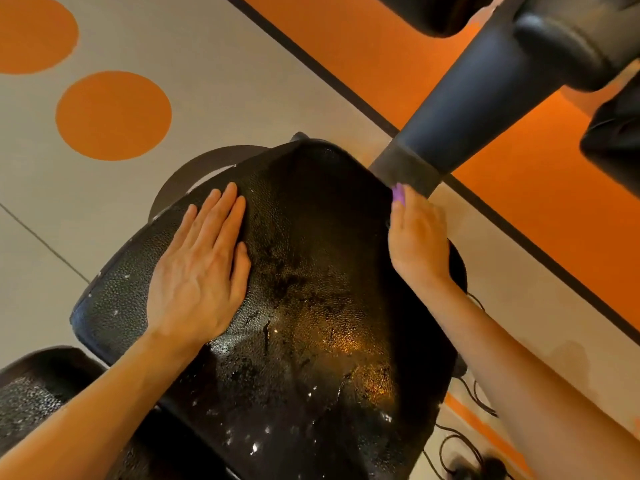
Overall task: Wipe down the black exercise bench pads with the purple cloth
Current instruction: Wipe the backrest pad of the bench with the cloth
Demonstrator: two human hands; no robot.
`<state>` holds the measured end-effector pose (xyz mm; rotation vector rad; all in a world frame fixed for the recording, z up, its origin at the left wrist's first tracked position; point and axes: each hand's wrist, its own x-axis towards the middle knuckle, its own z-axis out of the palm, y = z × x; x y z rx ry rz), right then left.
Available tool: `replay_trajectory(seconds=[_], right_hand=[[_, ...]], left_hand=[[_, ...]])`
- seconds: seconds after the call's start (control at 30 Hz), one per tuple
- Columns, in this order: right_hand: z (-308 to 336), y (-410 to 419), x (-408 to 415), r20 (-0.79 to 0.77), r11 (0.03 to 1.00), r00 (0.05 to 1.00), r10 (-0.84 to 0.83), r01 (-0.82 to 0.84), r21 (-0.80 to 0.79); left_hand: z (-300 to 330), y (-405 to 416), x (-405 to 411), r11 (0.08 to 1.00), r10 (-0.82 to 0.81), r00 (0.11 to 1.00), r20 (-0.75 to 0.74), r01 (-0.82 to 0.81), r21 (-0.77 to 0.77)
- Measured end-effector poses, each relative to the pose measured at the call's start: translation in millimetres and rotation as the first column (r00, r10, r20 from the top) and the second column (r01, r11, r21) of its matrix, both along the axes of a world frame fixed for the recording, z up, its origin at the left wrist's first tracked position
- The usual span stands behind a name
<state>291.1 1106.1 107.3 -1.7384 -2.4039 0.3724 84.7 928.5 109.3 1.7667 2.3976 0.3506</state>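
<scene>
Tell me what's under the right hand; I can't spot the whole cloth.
Only a purple cloth tip shows beyond the right hand at the black pad edge. The rest is covered by the hand.

Left hand (197, 268) flat on pad (311, 306); right hand (419, 237) grips cloth (399, 193).

Grey floor (214, 57) up top, with two orange circles painted on it, one big one (113, 115) near the middle-left and another (33, 31) cut off at the corner. A dark stripe (332, 77) runs diagonally, orange flooring (381, 39) beyond it. A thick dark machine arm (485, 98) angles down from the upper right. Black cables (464, 448) lie tangled at the lower right.
</scene>
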Motion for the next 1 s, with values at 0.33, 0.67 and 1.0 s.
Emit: replay_trajectory(seconds=[0.33, 0.67, 1.0], right_hand=[[-16.4, 28.5, -88.5, -0.055, 0.999, 0.998, -0.044, 0.043, -0.004], [7.0, 1.9, -0.1, -0.041, 0.982, 0.985, -0.167, 0.162, -0.101], [8.3, -2.5, 29.0, -0.099, 0.995, 0.995, 0.011, -0.021, -0.096]], left_hand=[[-2.2, -0.2, 0.4, 1.000, -0.001, 1.000, -0.010, 0.001, 0.013], [-0.9, 0.4, 1.4, 0.999, 0.011, 1.000, 0.001, -0.011, 0.034], [-1.6, 0.7, 0.6, 0.999, 0.012, 1.000, 0.007, -0.012, 0.033]])
